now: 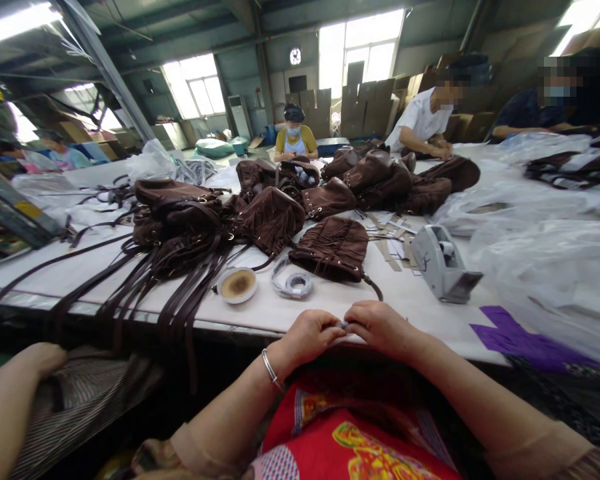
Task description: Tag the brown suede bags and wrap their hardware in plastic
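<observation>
At the table's front edge, my left hand (313, 335) and my right hand (377, 325) meet fingertip to fingertip. Both are closed in a pinch around a small greyish thing (342, 325) that is mostly covered by the fingers; its kind cannot be made out. Just beyond the hands lies a brown fringed bag (334, 248) with its strap trailing right. A coil of clear plastic tubing or cord (297, 285) rests left of that bag. Beside the coil sits a shallow white bowl (237, 285) with a tan, dark-centred content.
More brown bags (180, 220) pile across the white table (410, 327), straps hanging over its front edge. A grey tape dispenser (443, 263), purple sheet (520, 340) and clear plastic bags (555, 267) lie right. A co-worker's arm (15, 400) is at left; several people work beyond.
</observation>
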`<state>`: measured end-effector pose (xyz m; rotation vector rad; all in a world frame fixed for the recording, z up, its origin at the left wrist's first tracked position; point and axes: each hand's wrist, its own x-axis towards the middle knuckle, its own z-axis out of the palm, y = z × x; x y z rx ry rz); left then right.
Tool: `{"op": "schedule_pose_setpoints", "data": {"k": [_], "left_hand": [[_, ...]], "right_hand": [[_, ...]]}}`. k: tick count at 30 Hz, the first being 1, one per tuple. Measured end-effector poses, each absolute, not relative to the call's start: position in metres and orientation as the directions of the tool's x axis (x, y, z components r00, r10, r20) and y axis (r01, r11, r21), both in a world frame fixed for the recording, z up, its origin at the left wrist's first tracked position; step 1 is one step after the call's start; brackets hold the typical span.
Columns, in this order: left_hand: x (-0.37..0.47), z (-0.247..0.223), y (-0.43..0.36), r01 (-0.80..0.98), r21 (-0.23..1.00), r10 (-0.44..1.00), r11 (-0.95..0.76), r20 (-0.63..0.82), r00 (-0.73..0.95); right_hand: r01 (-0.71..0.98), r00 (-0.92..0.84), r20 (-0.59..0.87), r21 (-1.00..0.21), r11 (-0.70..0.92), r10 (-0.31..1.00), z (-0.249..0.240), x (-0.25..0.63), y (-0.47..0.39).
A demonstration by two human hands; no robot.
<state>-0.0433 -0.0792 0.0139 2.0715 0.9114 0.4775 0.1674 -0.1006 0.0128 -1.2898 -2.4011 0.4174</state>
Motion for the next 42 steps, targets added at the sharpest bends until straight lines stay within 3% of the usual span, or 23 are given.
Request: {"op": "schedule_pose_setpoints", "data": {"k": [4,9,13,21,42], "left_hand": [[-0.041,0.009,-0.082,0.434,0.816,0.761,-0.382,0.011,0.649],[-0.046,0.003,-0.083,0.508,0.810,0.841,-0.294,-0.033,0.539],[-0.047,0.000,-0.080,0.517,0.815,0.861,-0.260,-0.046,0.507],[-0.041,0.003,-0.073,0.566,0.763,0.858,-0.312,-0.030,0.514],[-0.036,0.034,-0.068,0.667,0.526,0.726,-0.528,-0.128,0.676]], "right_hand": [[0.674,-0.536,0.218,-0.472,0.568,0.816,0.010,0.175,-0.100],[0.723,-0.541,0.241,-0.357,0.592,0.806,0.009,0.198,-0.089],[0.725,-0.550,0.241,-0.339,0.600,0.800,0.005,0.201,-0.081],[0.699,-0.557,0.318,-0.320,0.640,0.767,0.009,0.191,-0.085],[0.656,-0.600,0.269,-0.373,0.656,0.753,0.024,0.194,-0.072]]}}
